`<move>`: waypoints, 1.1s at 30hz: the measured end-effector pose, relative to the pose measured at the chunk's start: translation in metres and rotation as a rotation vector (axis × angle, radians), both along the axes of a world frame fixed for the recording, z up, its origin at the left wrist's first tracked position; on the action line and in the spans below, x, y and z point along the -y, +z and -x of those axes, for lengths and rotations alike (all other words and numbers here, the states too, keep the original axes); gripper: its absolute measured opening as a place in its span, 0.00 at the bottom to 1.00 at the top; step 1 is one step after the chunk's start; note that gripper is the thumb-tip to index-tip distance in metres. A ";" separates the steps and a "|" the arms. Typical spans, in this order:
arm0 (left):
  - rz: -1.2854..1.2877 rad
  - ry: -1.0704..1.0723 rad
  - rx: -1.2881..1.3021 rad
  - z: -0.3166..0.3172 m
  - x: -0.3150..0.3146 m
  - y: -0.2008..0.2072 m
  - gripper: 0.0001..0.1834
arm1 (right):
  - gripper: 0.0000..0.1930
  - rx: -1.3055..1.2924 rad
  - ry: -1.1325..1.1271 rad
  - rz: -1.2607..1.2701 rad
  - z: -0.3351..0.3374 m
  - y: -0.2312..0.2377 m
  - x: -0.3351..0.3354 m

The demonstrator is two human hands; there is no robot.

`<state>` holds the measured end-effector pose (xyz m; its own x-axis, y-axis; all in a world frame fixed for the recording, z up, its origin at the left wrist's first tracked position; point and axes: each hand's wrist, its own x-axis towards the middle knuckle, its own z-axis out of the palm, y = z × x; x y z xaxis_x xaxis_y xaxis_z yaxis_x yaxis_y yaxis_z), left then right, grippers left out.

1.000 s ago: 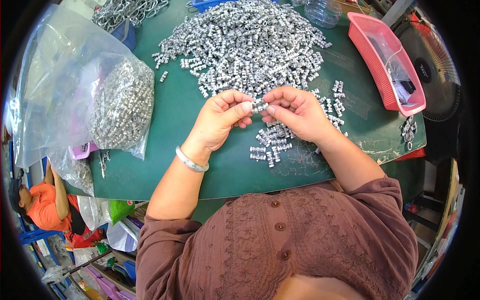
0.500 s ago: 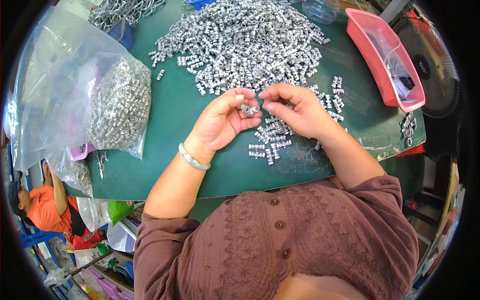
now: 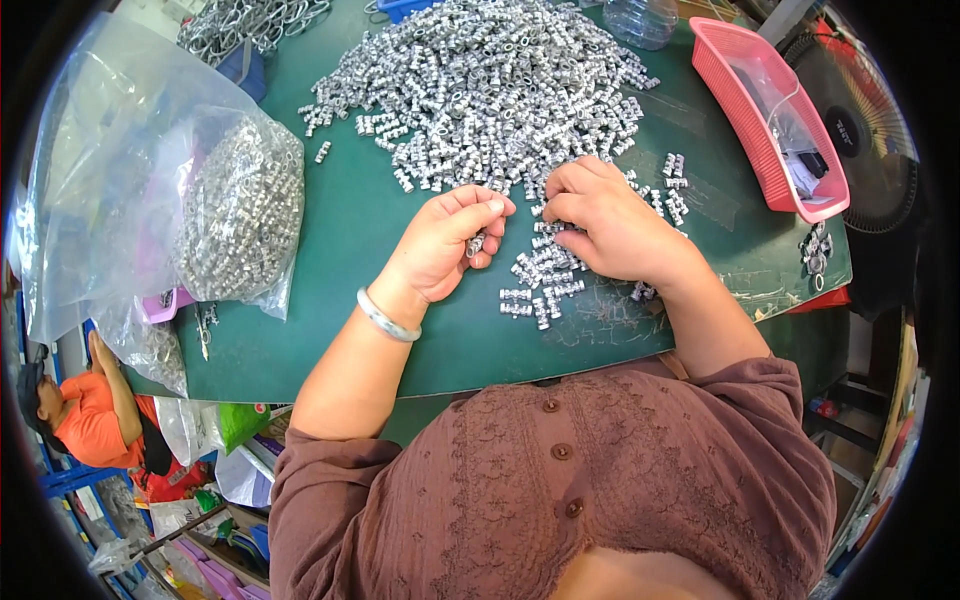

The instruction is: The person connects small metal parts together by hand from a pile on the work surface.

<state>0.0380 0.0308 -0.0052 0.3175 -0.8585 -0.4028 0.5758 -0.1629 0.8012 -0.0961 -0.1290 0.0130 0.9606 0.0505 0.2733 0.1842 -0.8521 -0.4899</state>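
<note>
A big heap of small silvery metal fittings (image 3: 490, 90), short ribbed cylinders, covers the far middle of the green table (image 3: 330, 270). My left hand (image 3: 455, 240), wearing a pale bangle (image 3: 389, 315), is curled around a metal fitting (image 3: 475, 244) that shows between its fingers. To its right, my right hand (image 3: 605, 220) bends down over the heap's near edge. Its fingers are curled in; what they grip, if anything, is hidden. Below and between the hands lies a looser group of fittings (image 3: 545, 275), some joined or lying side by side.
A clear bag of small metal parts (image 3: 240, 215) stands at the left. At the right are a pink basket (image 3: 715, 75) holding odds and ends, a black fan (image 3: 850, 130) and linked metal parts (image 3: 816, 255). A person in orange (image 3: 95, 420) sits at the far left.
My hands have moved apart. The left has closed further around the fitting; the right has shifted slightly right and up, onto the heap's near edge.
</note>
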 end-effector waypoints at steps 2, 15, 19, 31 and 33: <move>-0.002 -0.009 0.024 0.001 0.000 0.000 0.07 | 0.08 0.066 -0.033 0.108 0.001 0.001 0.000; -0.013 -0.030 0.133 0.008 0.002 0.000 0.07 | 0.07 0.094 -0.039 -0.174 -0.005 -0.007 0.000; 0.020 -0.010 0.140 0.010 0.000 -0.004 0.07 | 0.08 0.079 -0.048 -0.338 -0.005 -0.006 -0.006; 0.141 -0.035 -0.108 0.001 -0.003 -0.007 0.06 | 0.07 0.118 -0.066 0.036 -0.006 -0.012 0.007; 0.173 -0.011 -0.129 0.000 -0.002 -0.006 0.07 | 0.07 0.124 -0.076 0.078 -0.006 -0.015 0.006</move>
<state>0.0375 0.0330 -0.0111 0.2627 -0.9216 -0.2858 0.6745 -0.0364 0.7373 -0.0898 -0.1352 -0.0019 0.9217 0.0042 0.3878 0.1721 -0.9005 -0.3994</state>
